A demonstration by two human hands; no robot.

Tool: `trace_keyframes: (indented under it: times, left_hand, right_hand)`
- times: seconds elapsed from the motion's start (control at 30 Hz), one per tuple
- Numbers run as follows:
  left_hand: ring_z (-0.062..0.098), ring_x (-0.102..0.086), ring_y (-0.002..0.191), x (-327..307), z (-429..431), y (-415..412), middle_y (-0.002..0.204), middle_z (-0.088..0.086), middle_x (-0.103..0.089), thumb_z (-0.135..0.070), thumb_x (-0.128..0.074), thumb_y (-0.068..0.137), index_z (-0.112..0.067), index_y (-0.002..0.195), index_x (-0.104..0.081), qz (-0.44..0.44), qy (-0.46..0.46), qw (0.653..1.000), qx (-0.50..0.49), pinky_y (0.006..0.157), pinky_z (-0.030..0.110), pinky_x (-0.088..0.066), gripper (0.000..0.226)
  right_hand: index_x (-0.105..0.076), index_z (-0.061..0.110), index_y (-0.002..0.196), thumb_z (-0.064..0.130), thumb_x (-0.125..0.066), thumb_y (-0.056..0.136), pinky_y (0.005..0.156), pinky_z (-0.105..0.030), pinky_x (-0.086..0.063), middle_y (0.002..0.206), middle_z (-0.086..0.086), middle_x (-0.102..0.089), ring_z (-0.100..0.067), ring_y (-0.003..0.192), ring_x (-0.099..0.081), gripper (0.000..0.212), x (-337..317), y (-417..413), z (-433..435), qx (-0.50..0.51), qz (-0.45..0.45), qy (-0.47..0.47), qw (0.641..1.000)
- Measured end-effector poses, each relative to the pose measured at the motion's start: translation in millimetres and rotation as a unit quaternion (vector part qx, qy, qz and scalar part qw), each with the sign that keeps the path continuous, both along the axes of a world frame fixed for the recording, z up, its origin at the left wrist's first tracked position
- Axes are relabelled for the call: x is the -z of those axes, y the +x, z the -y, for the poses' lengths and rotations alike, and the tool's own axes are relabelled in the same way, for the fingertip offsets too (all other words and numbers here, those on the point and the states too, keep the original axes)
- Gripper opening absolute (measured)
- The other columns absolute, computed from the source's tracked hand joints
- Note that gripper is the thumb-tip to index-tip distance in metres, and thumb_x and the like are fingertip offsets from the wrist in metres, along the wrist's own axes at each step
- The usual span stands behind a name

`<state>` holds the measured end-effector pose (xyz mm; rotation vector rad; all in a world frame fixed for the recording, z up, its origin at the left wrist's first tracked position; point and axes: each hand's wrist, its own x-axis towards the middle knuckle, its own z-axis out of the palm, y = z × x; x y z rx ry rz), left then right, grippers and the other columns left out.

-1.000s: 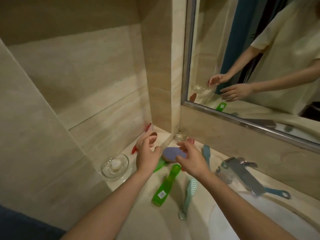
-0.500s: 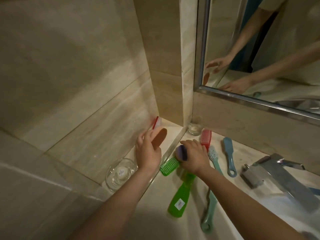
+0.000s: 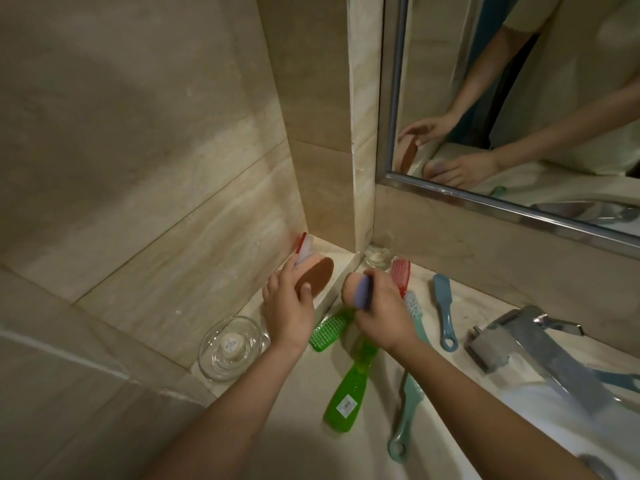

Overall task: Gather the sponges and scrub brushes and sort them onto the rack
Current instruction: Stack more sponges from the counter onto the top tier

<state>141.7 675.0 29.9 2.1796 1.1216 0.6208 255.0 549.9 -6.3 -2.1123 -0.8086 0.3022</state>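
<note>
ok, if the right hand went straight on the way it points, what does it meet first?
Probably the edge of the raised ledge, with the brown sponge in the left hand just behind it. The right hand points up-left, gripping a purple sponge. Its height over the ledge is unclear.

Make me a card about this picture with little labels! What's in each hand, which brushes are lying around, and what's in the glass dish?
left hand: holds a brown oval sponge upright on the raised ledge
right hand: grips a purple and peach sponge
on the counter: red brush, blue brush, teal brush, green brush
leaning on the wall: red and white brush
glass dish: small round white thing, too blurry to name
nearby: faucet
</note>
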Motion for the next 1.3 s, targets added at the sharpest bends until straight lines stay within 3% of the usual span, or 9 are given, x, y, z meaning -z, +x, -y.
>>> trace_keyframes:
  times: [0.2,0.33,0.47,0.6,0.7,0.8,0.87,0.97,1.3]
  left_hand:
    - [-0.019,-0.042,0.104,-25.2,37.8,1.5,0.136,-0.008,-0.043,-0.022,-0.051,0.097,-0.031,0.143,-0.040,0.157,-0.118,0.980,0.035,0.095,0.009,-0.032,0.048]
    - [0.006,-0.052,0.114,-45.4,67.8,9.4,0.140,-0.002,-0.046,-0.019,-0.047,0.099,-0.026,0.141,-0.043,0.220,-0.235,0.946,0.046,0.088,0.021,-0.051,0.042]
    - [0.005,-0.060,0.096,-67.7,110.6,22.4,0.128,-0.004,-0.053,-0.018,-0.045,0.100,-0.028,0.138,-0.047,0.242,-0.307,0.917,0.074,0.051,0.022,-0.052,0.039]
    - [-0.002,-0.065,0.080,-89.3,160.8,33.8,0.116,-0.011,-0.058,-0.023,-0.048,0.099,-0.037,0.136,-0.047,0.251,-0.318,0.905,0.129,0.055,0.023,-0.053,0.040]
    - [0.010,-0.058,0.107,-104.9,199.8,40.7,0.130,-0.008,-0.052,-0.032,-0.058,0.093,-0.038,0.142,-0.040,0.233,-0.312,0.904,0.178,0.082,0.029,-0.055,0.052]
    - [0.009,-0.052,0.117,-119.7,244.6,46.4,0.136,-0.008,-0.048,-0.037,-0.068,0.083,-0.032,0.148,-0.030,0.208,-0.303,0.902,0.228,0.096,0.032,-0.050,0.076]
    - [0.010,-0.052,0.118,-129.3,277.5,49.8,0.137,-0.007,-0.048,-0.041,-0.068,0.079,-0.032,0.151,-0.024,0.197,-0.305,0.896,0.254,0.094,0.031,-0.051,0.085]
    - [-0.002,-0.054,0.098,-143.9,325.7,54.7,0.125,-0.012,-0.050,-0.035,-0.064,0.081,-0.031,0.150,-0.024,0.216,-0.315,0.878,0.288,0.065,0.012,-0.049,0.080]
    - [0.005,-0.055,0.118,-195.4,480.3,58.8,0.134,-0.016,-0.054,-0.041,-0.065,0.085,-0.041,0.144,-0.036,0.285,-0.318,0.812,0.398,0.102,0.041,-0.048,0.066]
  right_hand:
    - [-0.019,0.032,0.141,0.021,-0.070,0.069,0.080,-0.030,-0.043,0.135,0.000,-0.033,-0.015,0.109,-0.045,0.089,-27.9,-12.3,27.2,0.071,0.024,0.090,0.993]
    - [-0.011,0.051,0.145,0.021,-0.069,0.075,0.057,-0.018,-0.040,0.114,0.008,-0.027,-0.002,0.070,-0.048,0.096,-55.8,-15.4,58.9,0.129,0.073,0.132,0.980]
    - [-0.040,0.038,0.131,0.026,-0.073,0.077,0.068,-0.024,-0.047,0.113,0.008,-0.026,-0.002,0.079,-0.052,0.065,-85.9,-14.7,101.5,0.194,0.097,0.176,0.960]
    - [-0.043,0.023,0.118,0.017,-0.075,0.074,0.082,-0.025,-0.049,0.120,0.003,-0.031,-0.007,0.093,-0.056,0.055,-111.7,-11.9,154.2,0.215,0.086,0.226,0.946]
    - [-0.041,0.026,0.112,0.019,-0.076,0.073,0.073,-0.012,-0.042,0.117,0.006,-0.036,0.004,0.091,-0.050,0.054,-128.9,-12.9,198.0,0.233,0.097,0.227,0.941]
    - [-0.037,0.027,0.109,0.021,-0.076,0.071,0.076,-0.020,-0.044,0.115,0.003,-0.041,-0.007,0.096,-0.051,0.054,-145.2,-14.3,244.8,0.263,0.093,0.229,0.933]
    - [-0.036,0.025,0.109,0.022,-0.075,0.072,0.082,-0.031,-0.046,0.117,-0.001,-0.044,-0.013,0.099,-0.052,0.053,-155.7,-15.7,277.1,0.284,0.078,0.233,0.927]
    - [-0.035,0.025,0.109,0.025,-0.069,0.075,0.078,-0.029,-0.044,0.117,-0.002,-0.045,-0.006,0.092,-0.048,0.048,-172.2,-20.4,322.8,0.307,0.058,0.244,0.918]
    - [-0.041,0.028,0.107,0.023,-0.068,0.079,0.074,-0.015,-0.040,0.110,0.005,-0.049,-0.002,0.096,-0.051,0.039,-230.0,-35.1,480.8,0.347,0.104,0.291,0.886]
